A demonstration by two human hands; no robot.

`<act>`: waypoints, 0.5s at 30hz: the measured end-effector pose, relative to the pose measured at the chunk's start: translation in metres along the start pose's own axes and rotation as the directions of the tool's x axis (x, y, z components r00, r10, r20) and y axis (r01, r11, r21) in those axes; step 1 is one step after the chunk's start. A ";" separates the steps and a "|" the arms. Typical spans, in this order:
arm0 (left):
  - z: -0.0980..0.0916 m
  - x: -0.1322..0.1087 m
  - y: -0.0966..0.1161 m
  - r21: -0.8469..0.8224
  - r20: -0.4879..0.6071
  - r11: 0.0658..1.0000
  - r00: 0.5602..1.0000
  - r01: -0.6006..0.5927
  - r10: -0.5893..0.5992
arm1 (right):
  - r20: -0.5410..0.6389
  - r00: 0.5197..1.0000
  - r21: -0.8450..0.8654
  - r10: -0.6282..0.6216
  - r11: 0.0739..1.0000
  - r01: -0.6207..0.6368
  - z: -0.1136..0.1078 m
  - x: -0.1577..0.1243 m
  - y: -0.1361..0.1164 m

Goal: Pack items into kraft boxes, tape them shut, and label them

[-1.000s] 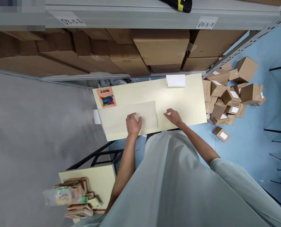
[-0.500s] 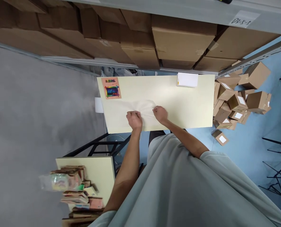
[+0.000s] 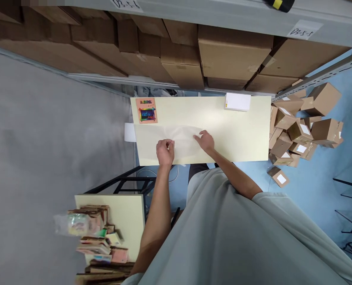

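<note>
A thin, whitish translucent sheet [image 3: 182,148] lies wrinkled over the front left part of the cream table [image 3: 247,138]. My left hand [image 3: 165,152] is closed in a pinch above the sheet's near part; what sits between its fingertips is too small to make out. At the sheet's right end is my right hand [image 3: 205,141], its thumb and fingers apart, fingertips touching or just over the sheet's edge. Behind the sheet, an orange-pink card with a rainbow-framed picture [image 3: 147,111] lies flat at the back left corner.
A white box [image 3: 237,101] stands at the table's back edge. Beyond it, a shelf holds large cartons [image 3: 232,51]. Several small cartons [image 3: 300,130] are heaped on the floor at right. A white roll-like object [image 3: 130,132] juts out at left. Another table [image 3: 128,213] carries stacked packs.
My right hand has opened its fingers and shifted slightly right. My left hand stays pinched and has turned a little. The view has moved slightly.
</note>
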State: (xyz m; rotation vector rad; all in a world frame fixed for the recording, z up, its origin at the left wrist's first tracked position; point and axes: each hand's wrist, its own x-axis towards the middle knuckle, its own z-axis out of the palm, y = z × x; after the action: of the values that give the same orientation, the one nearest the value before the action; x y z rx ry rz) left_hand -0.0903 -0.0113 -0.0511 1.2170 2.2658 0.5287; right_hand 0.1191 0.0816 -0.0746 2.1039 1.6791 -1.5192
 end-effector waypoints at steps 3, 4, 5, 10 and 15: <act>-0.012 -0.001 0.005 -0.020 -0.024 1.000 0.999 -0.022 0.022 | 0.079 0.995 0.010 -0.066 0.998 0.065 0.005 -0.006 0.000; -0.016 -0.001 0.006 -0.020 -0.029 0.999 0.999 -0.027 0.026 | 0.067 0.995 0.027 -0.070 0.997 0.068 0.007 -0.009 0.001; -0.019 -0.002 0.008 -0.017 -0.031 0.999 0.999 -0.028 0.027 | 0.042 0.997 0.048 -0.060 0.997 0.058 0.009 -0.013 0.000; -0.039 -0.007 0.014 -0.009 -0.030 1.000 0.999 -0.028 0.027 | 0.190 0.981 0.332 0.026 0.939 -0.089 0.009 -0.030 -0.006; -0.062 -0.019 0.027 -0.011 -0.004 0.999 0.999 -0.048 0.048 | 0.204 0.961 0.611 -0.185 0.791 0.023 -0.011 -0.048 -0.011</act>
State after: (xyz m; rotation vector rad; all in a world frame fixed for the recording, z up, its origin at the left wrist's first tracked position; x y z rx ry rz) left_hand -0.1016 -0.0191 0.0176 1.2684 2.2388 0.5614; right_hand 0.1212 0.0584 -0.0297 1.9285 1.3497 -2.5146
